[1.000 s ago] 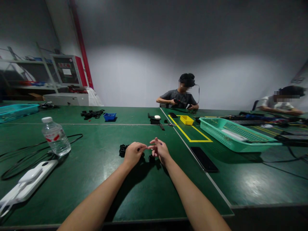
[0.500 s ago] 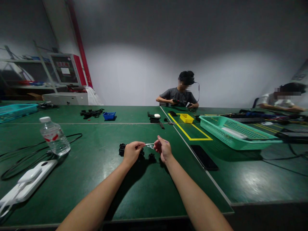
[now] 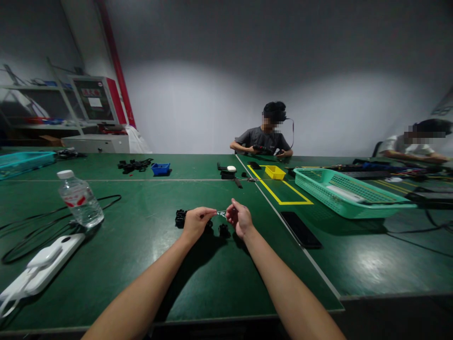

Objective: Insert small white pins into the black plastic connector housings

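Observation:
Between my two hands, over the green table, is a small thin whitish piece point(image 3: 222, 214). My left hand point(image 3: 197, 222) pinches its left end between thumb and fingertips. My right hand point(image 3: 241, 219) is at the piece's right side with fingers curled and thumb raised; whether it grips the piece is too small to tell. Black parts point(image 3: 180, 218) lie on the table beside and partly behind my left hand. Another small black part point(image 3: 223, 230) sits just below the gap between my hands.
A black phone point(image 3: 300, 229) and green basket point(image 3: 348, 200) lie right; a water bottle point(image 3: 80, 200), white power strip point(image 3: 44, 264) and cables left. Blue point(image 3: 161, 170) and yellow point(image 3: 275, 173) trays stand farther back. Two people sit across the table.
The thin piece between my hands looks tilted differently, showing less of a straight bright edge. My left hand has shifted very slightly to the right.

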